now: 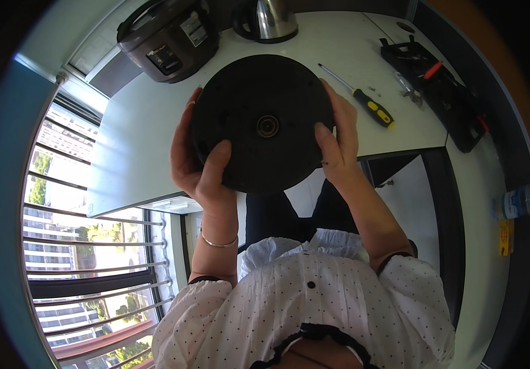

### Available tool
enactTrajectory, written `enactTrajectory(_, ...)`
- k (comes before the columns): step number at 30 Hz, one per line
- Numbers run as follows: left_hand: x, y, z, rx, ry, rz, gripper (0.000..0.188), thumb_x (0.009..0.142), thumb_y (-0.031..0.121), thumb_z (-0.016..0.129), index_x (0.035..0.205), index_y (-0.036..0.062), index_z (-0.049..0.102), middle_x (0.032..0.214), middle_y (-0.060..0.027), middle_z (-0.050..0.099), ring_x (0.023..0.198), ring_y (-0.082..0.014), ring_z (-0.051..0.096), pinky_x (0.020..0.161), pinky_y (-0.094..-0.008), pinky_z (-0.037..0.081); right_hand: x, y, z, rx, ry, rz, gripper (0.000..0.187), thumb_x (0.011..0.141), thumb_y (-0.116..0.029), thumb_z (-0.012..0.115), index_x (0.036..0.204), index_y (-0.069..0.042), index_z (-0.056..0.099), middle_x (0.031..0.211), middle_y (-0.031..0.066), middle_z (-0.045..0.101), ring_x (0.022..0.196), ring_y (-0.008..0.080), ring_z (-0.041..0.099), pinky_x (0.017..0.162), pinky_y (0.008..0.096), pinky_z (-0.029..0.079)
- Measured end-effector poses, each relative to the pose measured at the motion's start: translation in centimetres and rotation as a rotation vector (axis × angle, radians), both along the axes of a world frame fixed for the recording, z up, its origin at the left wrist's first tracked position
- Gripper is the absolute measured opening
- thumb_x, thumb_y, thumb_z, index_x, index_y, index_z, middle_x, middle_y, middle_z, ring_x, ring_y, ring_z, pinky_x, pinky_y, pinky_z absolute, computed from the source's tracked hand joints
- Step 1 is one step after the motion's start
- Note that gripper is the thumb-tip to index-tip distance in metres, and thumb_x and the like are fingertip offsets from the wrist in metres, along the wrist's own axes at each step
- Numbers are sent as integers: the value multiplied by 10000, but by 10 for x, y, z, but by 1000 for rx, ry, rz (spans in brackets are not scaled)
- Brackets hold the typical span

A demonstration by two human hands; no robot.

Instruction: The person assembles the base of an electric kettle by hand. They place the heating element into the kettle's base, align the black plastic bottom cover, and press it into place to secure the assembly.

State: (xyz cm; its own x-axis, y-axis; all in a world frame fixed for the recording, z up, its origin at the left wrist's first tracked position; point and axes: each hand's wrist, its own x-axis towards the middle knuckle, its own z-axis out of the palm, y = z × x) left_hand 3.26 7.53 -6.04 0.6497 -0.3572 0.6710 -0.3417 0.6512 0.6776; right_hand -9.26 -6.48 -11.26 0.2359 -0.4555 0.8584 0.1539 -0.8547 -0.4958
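Observation:
Both my hands hold a round black appliance base [259,157] up in front of me, above the table's near edge. A ring-shaped metal connector sits at the middle of the face turned toward me. On its left rim is my left hand [202,169], thumb on the face and fingers behind the edge. My right hand [341,132] grips the opposite rim the same way. Whatever lies behind the base is hidden. To the right, a yellow-and-black screwdriver [372,107] rests on the table, close to a few tiny metal pieces [373,91], perhaps screws.
A dark rice cooker [168,46] stands at the back left, beside a steel kettle [275,21]. An open black tool case [440,92] lies at the right, with a metal hand tool [407,89] along it. Farther right is a plastic bottle [520,202]. A barred window borders the left.

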Motion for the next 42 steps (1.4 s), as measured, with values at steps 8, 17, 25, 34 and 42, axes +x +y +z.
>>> enactTrajectory(8,12,-4,-4,-58,-78,-54,580,705,5,590,1271,-98,511,1347,-296,483,1321,-374,425,1126,-475,294,-1,2,-2,66,5,58,542,902,-286,487,1357,6,457,1238,152,537,1128,273,443,1002,388,283)
enactTrajectory(17,6,2,-1,-39,-52,-81,582,725,-1,607,1290,-80,496,1333,-288,499,1271,-364,479,1078,-446,374,2,1,-8,80,-9,95,525,898,-235,484,1361,9,450,1262,162,511,1153,277,438,1021,381,293)
enactTrajectory(25,7,-2,-4,-75,-58,-110,578,727,-15,604,1290,-84,492,1335,-294,493,1258,-368,490,1071,-439,386,-2,1,-7,114,4,114,522,901,-243,494,1355,12,452,1262,162,507,1162,281,441,1019,386,308)
enactTrajectory(34,1,-2,-4,-35,-43,-35,578,701,-44,569,1275,-81,517,1313,-300,512,1246,-371,503,1075,-447,379,-7,0,-1,107,39,107,531,882,-237,521,1347,11,459,1270,166,521,1164,289,439,1017,388,296)
enactTrajectory(42,-2,-2,-3,-21,4,-16,598,691,-37,564,1286,-71,513,1319,-290,511,1239,-372,510,1070,-463,389,-10,2,-2,124,49,96,517,884,-234,535,1345,-9,471,1281,159,517,1172,289,432,1032,389,278)
